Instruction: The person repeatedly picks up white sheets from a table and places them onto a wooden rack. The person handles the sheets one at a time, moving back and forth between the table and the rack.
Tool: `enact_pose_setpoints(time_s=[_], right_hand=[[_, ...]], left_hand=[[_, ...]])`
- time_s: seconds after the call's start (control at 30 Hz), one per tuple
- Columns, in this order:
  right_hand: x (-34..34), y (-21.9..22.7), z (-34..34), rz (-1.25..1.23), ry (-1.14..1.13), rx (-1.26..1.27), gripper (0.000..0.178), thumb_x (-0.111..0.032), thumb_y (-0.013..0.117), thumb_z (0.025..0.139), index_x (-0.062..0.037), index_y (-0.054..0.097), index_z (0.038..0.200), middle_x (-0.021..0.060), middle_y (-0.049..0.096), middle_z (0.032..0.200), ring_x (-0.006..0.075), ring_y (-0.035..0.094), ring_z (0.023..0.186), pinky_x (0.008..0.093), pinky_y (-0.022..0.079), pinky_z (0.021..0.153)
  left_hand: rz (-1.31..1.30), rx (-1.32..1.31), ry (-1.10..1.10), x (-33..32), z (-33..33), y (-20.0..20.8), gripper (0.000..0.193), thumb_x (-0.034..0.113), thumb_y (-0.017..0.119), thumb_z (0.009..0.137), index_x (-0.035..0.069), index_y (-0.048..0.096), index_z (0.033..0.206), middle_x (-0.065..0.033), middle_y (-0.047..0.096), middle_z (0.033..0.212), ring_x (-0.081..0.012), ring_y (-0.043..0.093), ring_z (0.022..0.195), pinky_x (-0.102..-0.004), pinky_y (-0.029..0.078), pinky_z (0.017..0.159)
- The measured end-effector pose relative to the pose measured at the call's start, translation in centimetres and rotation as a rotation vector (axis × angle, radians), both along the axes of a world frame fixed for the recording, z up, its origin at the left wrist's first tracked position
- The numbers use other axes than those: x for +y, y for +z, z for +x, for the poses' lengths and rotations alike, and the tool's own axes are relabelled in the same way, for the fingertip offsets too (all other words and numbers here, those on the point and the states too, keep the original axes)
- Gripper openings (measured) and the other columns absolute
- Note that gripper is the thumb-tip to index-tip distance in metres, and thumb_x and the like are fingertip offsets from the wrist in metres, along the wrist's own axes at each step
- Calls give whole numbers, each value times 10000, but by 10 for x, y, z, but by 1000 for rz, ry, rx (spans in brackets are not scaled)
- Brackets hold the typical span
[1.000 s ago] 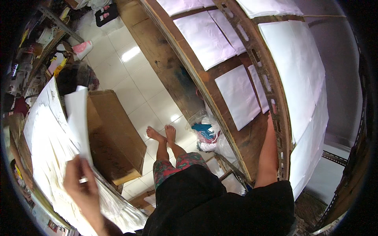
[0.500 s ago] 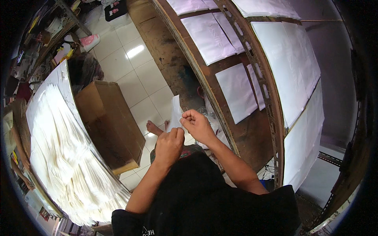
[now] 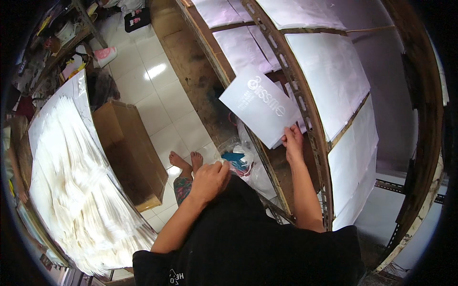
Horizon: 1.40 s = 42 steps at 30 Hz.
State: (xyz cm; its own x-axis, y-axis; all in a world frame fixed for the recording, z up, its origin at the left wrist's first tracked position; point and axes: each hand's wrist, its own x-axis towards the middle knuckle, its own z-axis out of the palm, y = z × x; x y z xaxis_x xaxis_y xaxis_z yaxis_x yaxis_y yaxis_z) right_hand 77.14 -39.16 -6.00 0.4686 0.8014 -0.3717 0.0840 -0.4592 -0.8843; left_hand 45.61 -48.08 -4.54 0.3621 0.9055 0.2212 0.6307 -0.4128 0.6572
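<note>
A white sheet (image 3: 255,105), its near end pinched by the right hand (image 3: 294,145), extends forward-left along its long axis, above the shelf (image 3: 285,175). The left hand (image 3: 210,182), farther off, curls; its contents cannot be told.

Right of the cardboard box (image 3: 129,152), there is room to pass above the tiled floor (image 3: 164,97); farther right, the slotted metal bar (image 3: 317,148) obstructs. Just left, piled white sheets (image 3: 76,181) block passage.
</note>
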Motion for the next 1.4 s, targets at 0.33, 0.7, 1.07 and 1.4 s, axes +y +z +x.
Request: enact_pose_setpoints(time_s=[0.33,0.7,1.07,1.4], right_hand=[[-14,-78,74,-176,-204,-221,171,-122,631,900,-30,519,993,44,582,777,104,541,570,238,376,412],[-4,-157,145,-496,-194,-464,345,-150,714,777,7,508,1004,110,608,704,166,542,507,266,405,412],[29,-139,110,-506,-475,-206,386,-80,688,770,-61,496,1105,74,585,857,139,489,551,260,372,415],[7,-151,136,-437,-420,-190,327,-122,679,787,-94,509,1064,56,567,854,137,487,585,268,355,414]], left_hand=[[-337,116,151,-40,-42,-40,181,200,648,858,48,570,919,-140,594,808,-355,646,711,-463,527,642],[-438,139,139,-51,-49,-43,172,199,651,854,59,580,924,-150,611,815,-371,653,707,-470,539,649],[-439,106,202,-65,-58,-51,186,208,650,859,55,586,944,-149,620,822,-361,655,694,-460,542,637],[-450,95,236,-68,-67,-44,190,209,624,882,52,592,986,-171,640,877,-387,658,701,-477,538,638]])
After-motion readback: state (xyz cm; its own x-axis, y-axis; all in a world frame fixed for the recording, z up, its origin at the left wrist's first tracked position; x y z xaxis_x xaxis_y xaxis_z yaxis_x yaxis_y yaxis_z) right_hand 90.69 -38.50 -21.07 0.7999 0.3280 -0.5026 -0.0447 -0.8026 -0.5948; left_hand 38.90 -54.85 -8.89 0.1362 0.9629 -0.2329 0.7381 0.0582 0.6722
